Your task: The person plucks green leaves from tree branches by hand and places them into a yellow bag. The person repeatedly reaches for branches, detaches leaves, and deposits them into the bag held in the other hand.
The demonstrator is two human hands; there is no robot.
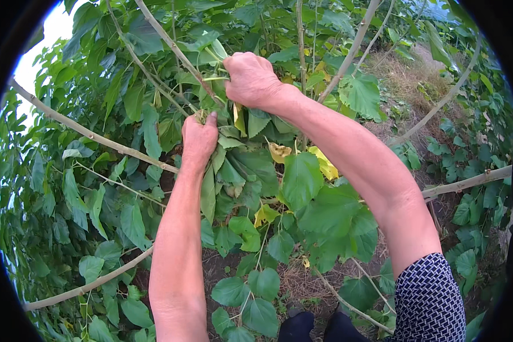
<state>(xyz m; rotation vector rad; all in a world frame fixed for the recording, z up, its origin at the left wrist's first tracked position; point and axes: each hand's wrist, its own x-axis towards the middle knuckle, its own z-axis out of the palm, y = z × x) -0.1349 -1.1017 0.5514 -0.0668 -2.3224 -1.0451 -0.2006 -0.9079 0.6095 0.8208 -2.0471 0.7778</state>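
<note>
My left hand is closed around the stalks of a bunch of picked-looking green leaves, which hang down to its right. Its thumb points up along the stems. Just above and to the right, my right hand makes a fist with its back toward me. Pale leaf stalks stick out on its left side, next to a slanting bare branch. What lies inside the right fist is mostly hidden. A yellowish leaf hangs between the two hands.
Long bare branches fan out on both sides, one passing behind my right arm. Dense foliage fills the left. Large leaves hang below my hands. Dry grass covers the ground at upper right; my dark shoes show at the bottom.
</note>
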